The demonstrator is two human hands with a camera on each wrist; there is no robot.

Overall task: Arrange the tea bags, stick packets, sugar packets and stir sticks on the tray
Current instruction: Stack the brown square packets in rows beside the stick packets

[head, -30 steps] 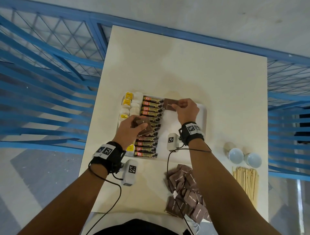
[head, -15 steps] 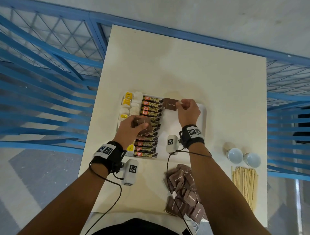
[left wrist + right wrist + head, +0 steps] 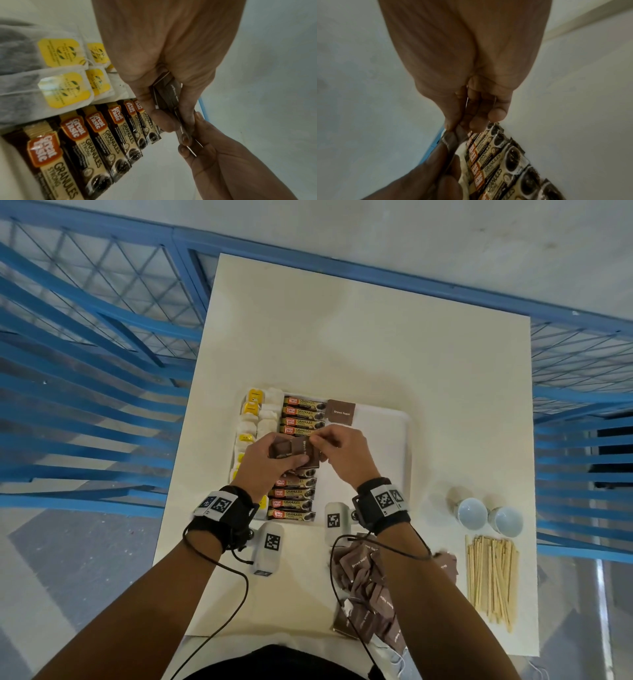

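A white tray (image 3: 380,446) holds a column of tea bags (image 3: 255,419) with yellow tags and a column of stick packets (image 3: 303,414). One brown sugar packet (image 3: 340,412) lies flat at the tray's far end, right of the sticks. Above the stick packets my left hand (image 3: 284,462) grips a small stack of brown sugar packets (image 3: 291,455). My right hand (image 3: 322,441) pinches the edge of the stack's top packet (image 3: 184,134). In the right wrist view my thumb and forefinger pinch that packet (image 3: 453,136). Stir sticks (image 3: 491,577) lie at the table's right.
A loose pile of brown sugar packets (image 3: 366,587) lies on the table by my right forearm. Two white cups (image 3: 471,513) stand beyond the stir sticks. Blue railings surround the table. The tray's right half is bare white.
My right hand let go of the sugar packet at the tray's far end and drew back to my left hand, where it now pinches a packet of the stack.
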